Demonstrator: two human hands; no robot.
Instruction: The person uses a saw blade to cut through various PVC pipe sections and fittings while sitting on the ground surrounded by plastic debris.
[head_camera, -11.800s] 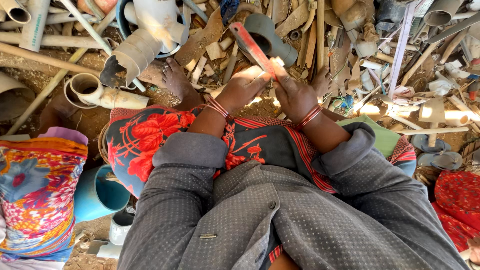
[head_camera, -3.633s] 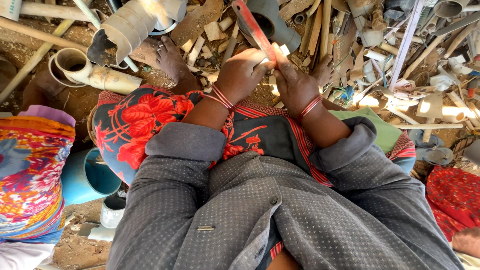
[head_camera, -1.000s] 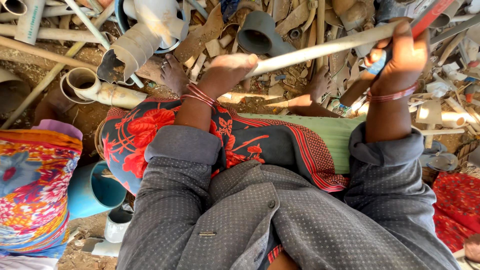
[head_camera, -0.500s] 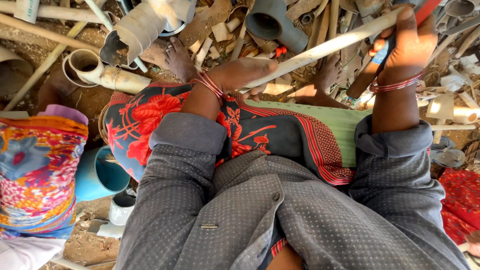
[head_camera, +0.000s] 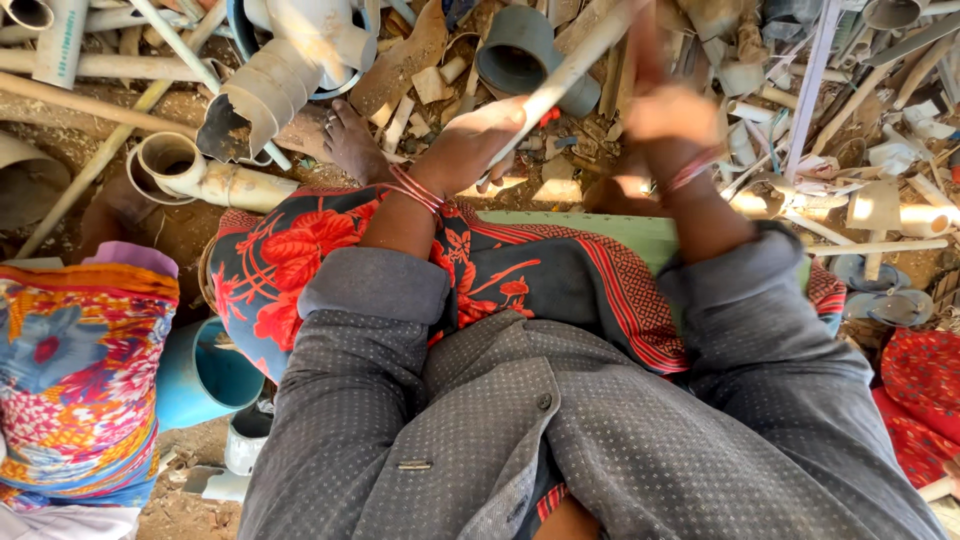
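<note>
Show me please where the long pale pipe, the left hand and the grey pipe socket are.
long pale pipe (head_camera: 575, 68), head view, on the bare shaft above the grip.
left hand (head_camera: 478, 140), head view, on the back of the hand.
grey pipe socket (head_camera: 520, 45), head view, on its outer rim.

Left hand (head_camera: 470, 140) closed around a pale pipe (head_camera: 575, 65), blurred right hand (head_camera: 665, 115) beside it, above pipe scraps (head_camera: 400, 70).

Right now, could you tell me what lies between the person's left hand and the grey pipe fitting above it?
In the head view, the pale pipe held by the left hand crosses that stretch, with broken plastic scraps on the ground before the grey pipe fitting.
</note>
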